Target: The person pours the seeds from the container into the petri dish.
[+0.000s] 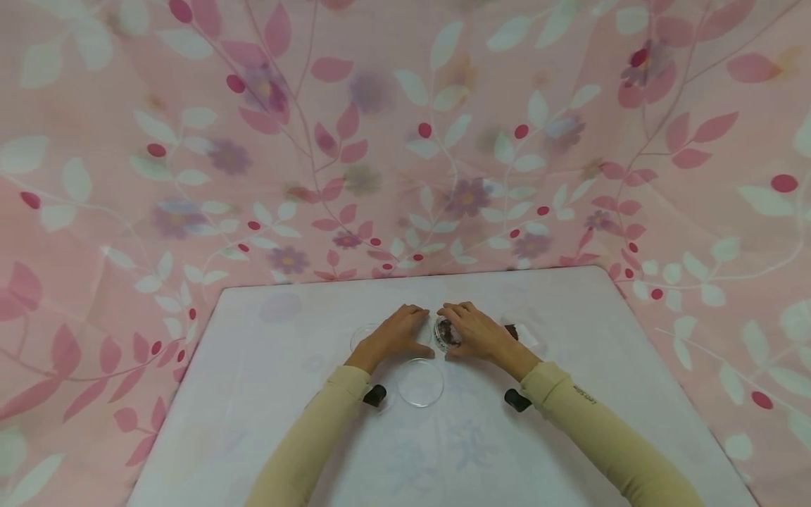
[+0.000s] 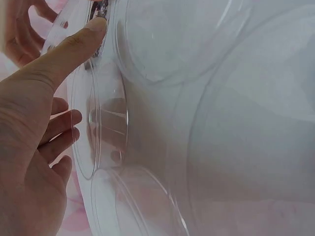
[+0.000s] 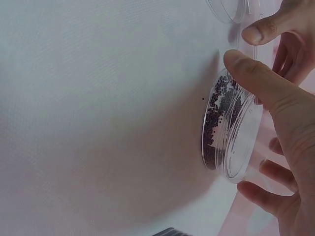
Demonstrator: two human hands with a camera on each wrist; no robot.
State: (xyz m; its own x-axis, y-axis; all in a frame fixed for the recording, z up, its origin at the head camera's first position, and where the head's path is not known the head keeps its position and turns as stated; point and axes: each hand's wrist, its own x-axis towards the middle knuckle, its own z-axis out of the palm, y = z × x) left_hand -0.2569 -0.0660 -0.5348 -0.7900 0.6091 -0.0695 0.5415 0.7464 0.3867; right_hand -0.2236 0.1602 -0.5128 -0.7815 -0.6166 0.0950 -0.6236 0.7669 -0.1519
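Observation:
My right hand grips a clear round petri dish with small dark grains in it, thumb at one side and fingers at the other. Clear round rims are stacked over the grains. Beside it, my left hand is spread around another clear dish, which looks bare inside. The left fingers show through and behind that dish, and its thumb stretches past it. Whether the left fingers touch its wall is hard to tell.
A clear round dish lies nearer me on the white table. Another clear rim shows left of the left hand. Right of the right hand sits a dark item beside something clear. A single dark grain lies loose. Flowered pink cloth surrounds the table.

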